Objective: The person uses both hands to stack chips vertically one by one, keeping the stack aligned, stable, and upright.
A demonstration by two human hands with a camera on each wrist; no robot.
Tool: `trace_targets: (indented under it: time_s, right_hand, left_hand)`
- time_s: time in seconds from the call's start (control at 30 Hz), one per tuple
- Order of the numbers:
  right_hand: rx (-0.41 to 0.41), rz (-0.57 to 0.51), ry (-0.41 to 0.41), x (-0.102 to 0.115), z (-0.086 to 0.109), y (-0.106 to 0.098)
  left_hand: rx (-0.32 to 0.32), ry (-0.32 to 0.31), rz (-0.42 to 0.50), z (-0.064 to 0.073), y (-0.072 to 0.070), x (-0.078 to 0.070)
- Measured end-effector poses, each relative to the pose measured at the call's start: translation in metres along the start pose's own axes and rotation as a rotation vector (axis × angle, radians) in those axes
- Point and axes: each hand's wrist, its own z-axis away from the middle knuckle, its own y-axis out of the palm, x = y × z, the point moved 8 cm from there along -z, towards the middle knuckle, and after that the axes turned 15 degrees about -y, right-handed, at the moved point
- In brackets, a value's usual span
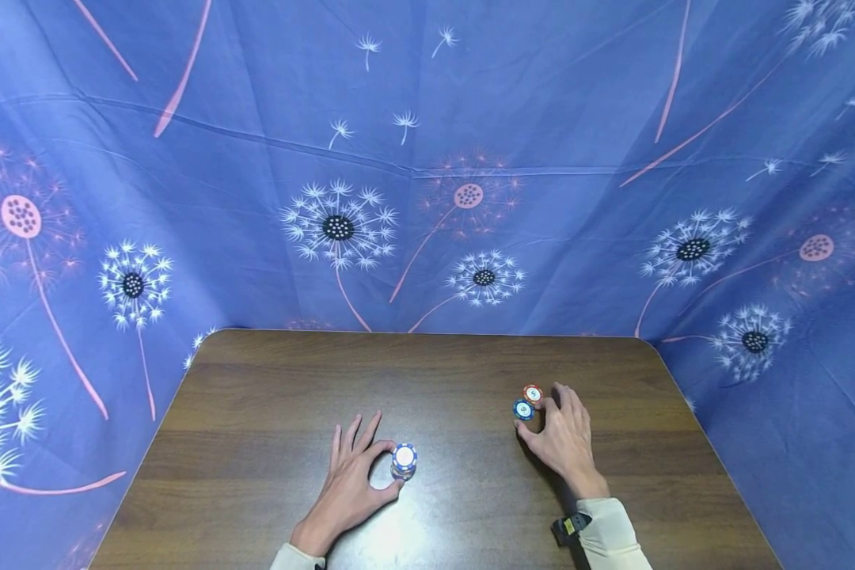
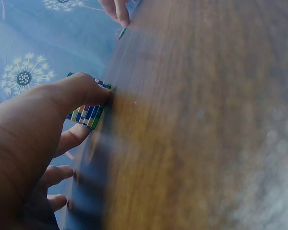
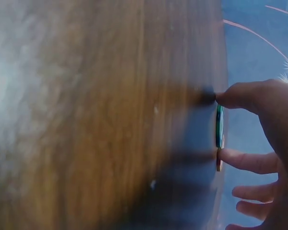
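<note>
A stack of poker chips point(image 1: 404, 457), topped by a blue-and-white one, stands on the wooden table. My left hand point(image 1: 352, 481) grips the stack's side between thumb and index finger, its other fingers spread out. In the left wrist view the stack point(image 2: 89, 115) shows layered green, blue, white, red and yellow edges, partly behind the thumb. To the right lie a blue poker chip point(image 1: 523, 409) and a red poker chip point(image 1: 533, 393), side by side. My right hand point(image 1: 563, 435) pinches the blue chip point(image 3: 219, 125) edgewise, its index fingertip right at the red chip point(image 3: 219, 160).
The brown wooden table point(image 1: 292, 372) has rounded far corners. A blue curtain point(image 1: 413, 142) printed with dandelions hangs behind it and at both sides. A black strap device point(image 1: 570, 527) sits on the right wrist beside a pale sleeve point(image 1: 613, 534).
</note>
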Motion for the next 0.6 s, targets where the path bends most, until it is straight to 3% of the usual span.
trace_targets:
  time_s: [0.6]
  right_hand:
    - [-0.007,-0.002,-0.005,-0.0051,-0.0057,0.0068]
  left_hand:
    - [0.014,-0.014,-0.008,-0.0005,0.0013,0.0014]
